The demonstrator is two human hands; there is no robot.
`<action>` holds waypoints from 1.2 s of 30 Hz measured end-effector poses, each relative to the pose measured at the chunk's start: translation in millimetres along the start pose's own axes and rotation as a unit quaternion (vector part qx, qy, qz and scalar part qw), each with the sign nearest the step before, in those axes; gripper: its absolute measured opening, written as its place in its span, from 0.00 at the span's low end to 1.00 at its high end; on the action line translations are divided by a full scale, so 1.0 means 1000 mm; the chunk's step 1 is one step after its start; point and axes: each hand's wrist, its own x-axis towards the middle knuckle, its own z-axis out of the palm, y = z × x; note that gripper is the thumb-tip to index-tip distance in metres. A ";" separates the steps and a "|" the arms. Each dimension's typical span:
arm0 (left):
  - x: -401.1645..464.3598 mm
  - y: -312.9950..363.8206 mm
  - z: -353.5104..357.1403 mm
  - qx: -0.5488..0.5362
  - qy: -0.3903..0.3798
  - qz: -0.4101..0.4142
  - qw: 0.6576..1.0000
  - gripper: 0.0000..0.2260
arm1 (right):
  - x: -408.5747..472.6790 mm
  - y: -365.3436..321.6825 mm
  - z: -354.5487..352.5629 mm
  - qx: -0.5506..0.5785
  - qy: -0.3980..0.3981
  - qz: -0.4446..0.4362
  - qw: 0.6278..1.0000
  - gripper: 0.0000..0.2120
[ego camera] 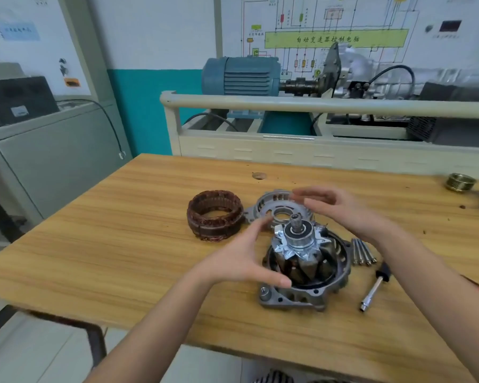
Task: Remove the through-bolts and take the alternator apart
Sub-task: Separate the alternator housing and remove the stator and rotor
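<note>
Rotor [299, 244] stands upright in the rear housing [304, 294] on the wooden table [122, 244], between both spread, empty hands: left hand [241, 261] just beside it, right hand [340, 208] above and behind. Behind the hands lies the front cover [268, 208], the stator [215, 218] beyond the left hand; past the right wrist lie four through-bolts [362, 251] and a socket tool [375, 288].

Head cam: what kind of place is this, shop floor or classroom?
Probably an automotive training lab, not a production shop. A wiring-diagram teaching board covers the back wall, a blue electric motor is coupled to a demo rig in front of it, and the alternator parts sit on a plain wooden table.
</note>
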 end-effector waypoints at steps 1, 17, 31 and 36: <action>0.001 -0.001 0.010 -0.015 -0.012 0.002 1.000 0.56 | -0.014 0.007 0.000 0.011 0.006 0.000 1.000 0.35; 0.008 -0.008 0.065 -0.093 0.108 0.045 0.989 0.61 | -0.074 0.067 0.034 0.061 0.079 -0.024 0.995 0.63; 0.010 0.012 0.033 0.015 0.116 0.080 0.990 0.63 | -0.065 0.067 0.046 0.094 0.140 -0.070 0.983 0.55; 0.009 0.000 0.039 0.033 0.096 0.070 0.992 0.59 | -0.067 0.073 0.049 0.081 0.115 -0.055 0.988 0.55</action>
